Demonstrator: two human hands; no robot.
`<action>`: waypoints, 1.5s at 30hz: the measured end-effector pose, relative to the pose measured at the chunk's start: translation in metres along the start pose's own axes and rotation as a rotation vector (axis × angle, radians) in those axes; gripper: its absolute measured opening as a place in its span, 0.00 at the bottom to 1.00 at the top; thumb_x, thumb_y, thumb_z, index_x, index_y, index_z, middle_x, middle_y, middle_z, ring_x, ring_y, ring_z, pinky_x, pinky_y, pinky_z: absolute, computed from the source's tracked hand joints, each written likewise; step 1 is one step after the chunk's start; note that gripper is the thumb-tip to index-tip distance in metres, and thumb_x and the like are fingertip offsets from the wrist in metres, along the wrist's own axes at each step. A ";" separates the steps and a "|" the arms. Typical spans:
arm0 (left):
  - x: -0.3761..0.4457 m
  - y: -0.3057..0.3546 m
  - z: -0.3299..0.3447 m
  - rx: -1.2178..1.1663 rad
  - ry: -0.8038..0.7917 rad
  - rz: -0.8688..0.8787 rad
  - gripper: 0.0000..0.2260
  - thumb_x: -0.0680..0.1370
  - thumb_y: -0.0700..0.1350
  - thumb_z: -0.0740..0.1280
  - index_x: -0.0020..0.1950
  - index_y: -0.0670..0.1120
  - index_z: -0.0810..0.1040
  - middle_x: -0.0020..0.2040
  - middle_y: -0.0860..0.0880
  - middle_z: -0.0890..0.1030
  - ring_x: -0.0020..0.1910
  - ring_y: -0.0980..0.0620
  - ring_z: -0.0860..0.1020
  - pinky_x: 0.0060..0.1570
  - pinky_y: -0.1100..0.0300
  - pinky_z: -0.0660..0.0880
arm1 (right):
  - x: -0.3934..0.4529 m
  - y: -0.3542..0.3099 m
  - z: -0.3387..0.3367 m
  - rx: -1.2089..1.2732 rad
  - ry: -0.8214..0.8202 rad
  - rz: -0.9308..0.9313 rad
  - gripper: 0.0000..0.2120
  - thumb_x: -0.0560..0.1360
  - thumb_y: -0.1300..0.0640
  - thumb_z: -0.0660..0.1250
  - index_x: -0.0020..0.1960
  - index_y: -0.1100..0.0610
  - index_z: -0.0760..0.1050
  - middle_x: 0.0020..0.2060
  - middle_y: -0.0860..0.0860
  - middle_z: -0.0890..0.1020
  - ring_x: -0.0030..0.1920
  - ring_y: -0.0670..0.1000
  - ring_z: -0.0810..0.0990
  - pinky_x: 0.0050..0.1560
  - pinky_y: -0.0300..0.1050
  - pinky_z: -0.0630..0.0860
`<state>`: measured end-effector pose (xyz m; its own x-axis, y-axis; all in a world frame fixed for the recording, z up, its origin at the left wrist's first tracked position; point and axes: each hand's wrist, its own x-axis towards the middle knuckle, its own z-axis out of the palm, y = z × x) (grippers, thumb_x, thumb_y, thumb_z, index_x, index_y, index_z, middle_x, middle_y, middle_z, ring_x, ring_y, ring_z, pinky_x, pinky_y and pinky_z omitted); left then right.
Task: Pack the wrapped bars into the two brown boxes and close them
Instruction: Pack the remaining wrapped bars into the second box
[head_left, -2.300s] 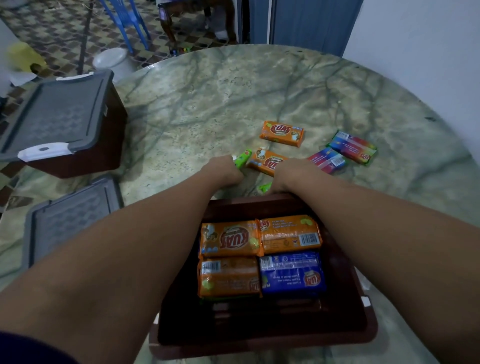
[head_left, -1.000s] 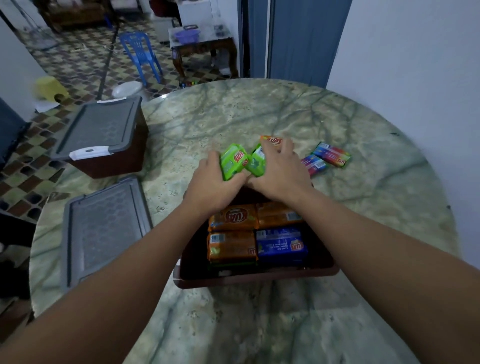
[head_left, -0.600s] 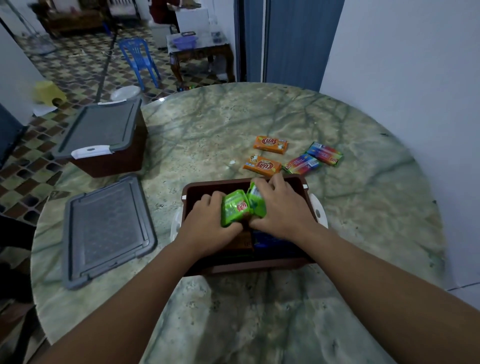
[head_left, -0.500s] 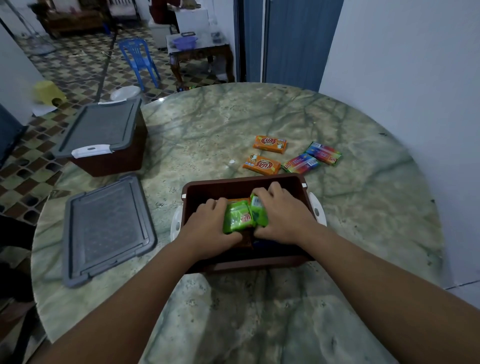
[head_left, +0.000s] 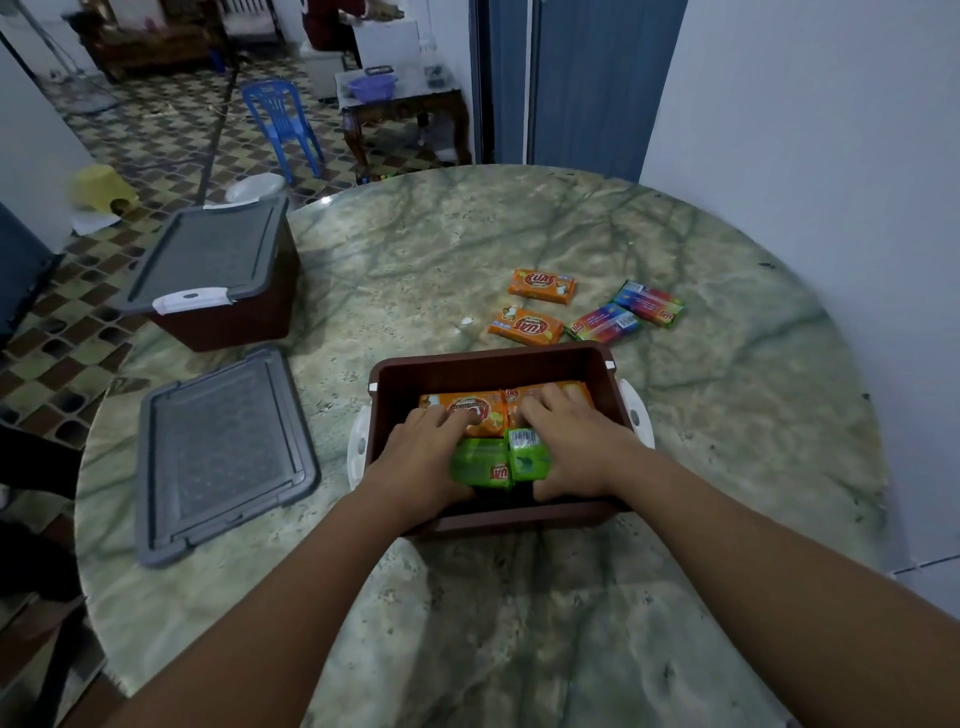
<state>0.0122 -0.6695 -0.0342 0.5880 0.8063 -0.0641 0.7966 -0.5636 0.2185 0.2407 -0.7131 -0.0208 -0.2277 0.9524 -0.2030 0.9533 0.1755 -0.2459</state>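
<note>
Both hands are down inside the open brown box at the near middle of the round marble worktop. The left hand curls round the left green bar and the right hand curls round the right green bar; the two green bars lie side by side, touching, on the near half of the box, and the fingers of both hands reach over onto two orange bars lying flat against the far wall. The forearms cross the near rim and hide the near part of the box floor. Just behind the box, on the bare worktop, lie four loose bars: two orange ones one behind the other, and to their right two rainbow-striped ones, the nearer of these almost touching the nearer orange bar. To the left of the box a grey lid lies flat near the worktop's edge. Behind it stands the second brown box with its grey lid on and a white latch at the near end. Beyond the worktop are a tiled floor, a blue plastic chair and a small wooden table; a white wall runs along the right
</note>
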 end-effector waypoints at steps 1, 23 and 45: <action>0.000 0.000 -0.001 -0.030 -0.005 -0.003 0.33 0.66 0.59 0.77 0.68 0.57 0.69 0.61 0.53 0.70 0.59 0.48 0.67 0.59 0.51 0.70 | -0.001 0.000 0.000 -0.016 -0.005 -0.007 0.39 0.62 0.43 0.78 0.66 0.48 0.62 0.61 0.48 0.64 0.61 0.52 0.62 0.60 0.51 0.72; 0.013 0.011 -0.022 -0.134 0.055 0.068 0.16 0.76 0.61 0.69 0.56 0.53 0.80 0.49 0.52 0.76 0.48 0.52 0.74 0.48 0.50 0.77 | 0.009 0.007 -0.013 0.277 0.363 0.008 0.12 0.73 0.41 0.65 0.54 0.45 0.75 0.47 0.42 0.72 0.52 0.48 0.69 0.53 0.48 0.70; 0.234 0.024 -0.045 0.062 -0.092 0.021 0.12 0.77 0.47 0.72 0.59 0.48 0.80 0.57 0.48 0.79 0.55 0.46 0.78 0.49 0.55 0.74 | 0.115 0.102 -0.059 0.680 0.462 0.511 0.05 0.77 0.51 0.69 0.50 0.51 0.79 0.45 0.48 0.83 0.49 0.51 0.81 0.52 0.52 0.80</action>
<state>0.1626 -0.4862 0.0004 0.6125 0.7760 -0.1503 0.7897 -0.5923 0.1600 0.3236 -0.5706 -0.0131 0.4211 0.9034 -0.0807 0.5638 -0.3304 -0.7570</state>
